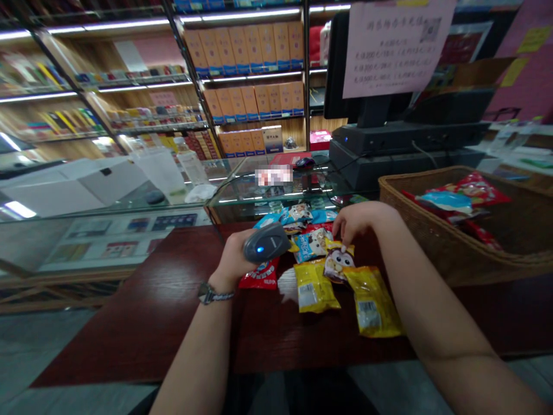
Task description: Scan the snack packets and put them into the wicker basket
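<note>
Far to the left of the left hand, and beyond it, a white box [73, 187] sits on the glass counter, with a translucent plastic tub [158, 176] and a clear bottle [192, 164] nearer to the hand. Left of the hand and closer to the person spreads bare dark red tabletop [142, 311]. A metal-banded watch [211, 293] circles the left wrist. The left hand [235, 256] is curled around a dark handheld scanner [266, 243] — a blue light glows on its top — and a red packet [261, 278] lies just below that hand, partly covered by it.

Right of the scanner, between the two hands, blue packets with cartoon pictures [310, 245] lie heaped, and a yellow packet [317, 291] rests on the near side, its barcode up. A brown packet with big cartoon eyes [337, 262] lies under the fingers of the right hand [354, 222]. Those fingers bend downward, one tip at the packet's top; whether they pinch it I cannot tell. Another yellow packet [374, 305] lies nearer the person than the right hand, beside the forearm. Beyond that hand stands a monitor bearing a pink paper sign [389, 63]; to its right — a wicker basket [389, 193] with red and blue packets inside.
</note>
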`<state>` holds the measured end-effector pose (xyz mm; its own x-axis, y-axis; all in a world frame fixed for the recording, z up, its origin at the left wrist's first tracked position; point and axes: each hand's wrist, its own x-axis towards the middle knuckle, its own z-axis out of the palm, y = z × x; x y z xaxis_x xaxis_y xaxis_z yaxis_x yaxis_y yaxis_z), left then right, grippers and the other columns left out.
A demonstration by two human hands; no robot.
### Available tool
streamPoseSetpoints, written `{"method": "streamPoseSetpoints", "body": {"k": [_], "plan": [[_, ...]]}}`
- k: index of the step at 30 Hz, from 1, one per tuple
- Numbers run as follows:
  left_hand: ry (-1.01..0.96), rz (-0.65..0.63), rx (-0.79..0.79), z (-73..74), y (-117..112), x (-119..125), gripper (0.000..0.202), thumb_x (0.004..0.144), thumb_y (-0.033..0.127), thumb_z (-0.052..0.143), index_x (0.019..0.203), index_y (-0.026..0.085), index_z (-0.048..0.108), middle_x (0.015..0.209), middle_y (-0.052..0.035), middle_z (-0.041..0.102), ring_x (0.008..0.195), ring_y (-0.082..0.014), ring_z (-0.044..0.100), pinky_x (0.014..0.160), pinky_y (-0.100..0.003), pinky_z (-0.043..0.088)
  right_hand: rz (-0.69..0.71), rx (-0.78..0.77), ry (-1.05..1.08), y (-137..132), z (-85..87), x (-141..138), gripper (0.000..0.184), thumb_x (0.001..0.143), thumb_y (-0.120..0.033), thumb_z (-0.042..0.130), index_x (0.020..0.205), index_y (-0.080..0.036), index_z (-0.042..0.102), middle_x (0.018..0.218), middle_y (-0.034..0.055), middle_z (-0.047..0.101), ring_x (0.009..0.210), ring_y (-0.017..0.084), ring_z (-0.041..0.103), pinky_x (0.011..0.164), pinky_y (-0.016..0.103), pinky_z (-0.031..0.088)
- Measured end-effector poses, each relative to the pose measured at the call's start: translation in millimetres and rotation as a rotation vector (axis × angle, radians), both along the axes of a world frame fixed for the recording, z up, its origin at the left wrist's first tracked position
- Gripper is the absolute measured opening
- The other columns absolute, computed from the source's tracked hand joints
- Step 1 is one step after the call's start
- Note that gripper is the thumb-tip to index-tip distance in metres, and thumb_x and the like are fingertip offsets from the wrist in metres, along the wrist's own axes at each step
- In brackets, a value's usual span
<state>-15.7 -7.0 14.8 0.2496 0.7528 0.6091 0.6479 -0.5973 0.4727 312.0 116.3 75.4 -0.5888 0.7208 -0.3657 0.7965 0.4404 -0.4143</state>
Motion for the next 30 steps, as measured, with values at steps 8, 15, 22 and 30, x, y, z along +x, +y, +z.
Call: {"method": "streamPoseSetpoints", "body": {"k": [8, 15, 22, 30], "plan": [[0.008, -0.008, 0.001, -1.0, 1, -2, 0.028, 0.063, 0.023, 0.074, 0.09, 0.015, 0.074, 0.085, -0.0084, 0.079, 0.072, -0.0244, 0.073, 0.068, -0.033, 0.059, -0.037, -0.212, -0.373, 8, -34.7, -44, 0.059, 0.025, -0.051, 0.091, 0.064, -0.014, 0.067, 0.059, -0.0002, 0.065, 0.052, 0.016, 0.061, 0.058, 0.029, 0.051], [0.01, 0.008, 0.0, 0.1, -1, 0, 0.023, 0.063, 0.023, 0.074, 0.085, 0.016, 0.073, 0.077, -0.0062, 0.077, 0.068, -0.0234, 0.071, 0.063, -0.031, 0.057, 0.05, 0.024, -0.073, 19, -10.6, -7, 0.037, 0.047, -0.041, 0.085, 0.073, -0.02, 0.07, 0.07, -0.002, 0.068, 0.067, 0.016, 0.062, 0.067, 0.027, 0.048], [0.008, -0.004, -0.013, -0.5, -1, 1, 0.027, 0.064, 0.024, 0.074, 0.09, 0.016, 0.074, 0.082, -0.007, 0.078, 0.07, -0.0238, 0.072, 0.065, -0.032, 0.058, 0.174, -0.059, 0.437, 18, 7.0, 17, 0.023, 0.059, -0.021, 0.071, 0.081, -0.017, 0.073, 0.104, 0.0036, 0.074, 0.105, 0.022, 0.065, 0.094, 0.031, 0.048], [0.01, -0.035, -0.031, 0.7, -3, 3, 0.023, 0.068, 0.024, 0.073, 0.088, 0.016, 0.074, 0.08, -0.0072, 0.076, 0.067, -0.0225, 0.07, 0.064, -0.031, 0.057, 0.204, -0.13, 0.929, 10, 5.5, 12, 0.015, 0.063, -0.013, 0.07, 0.058, -0.015, 0.056, 0.101, 0.0076, 0.072, 0.101, 0.021, 0.065, 0.094, 0.036, 0.048]]}}
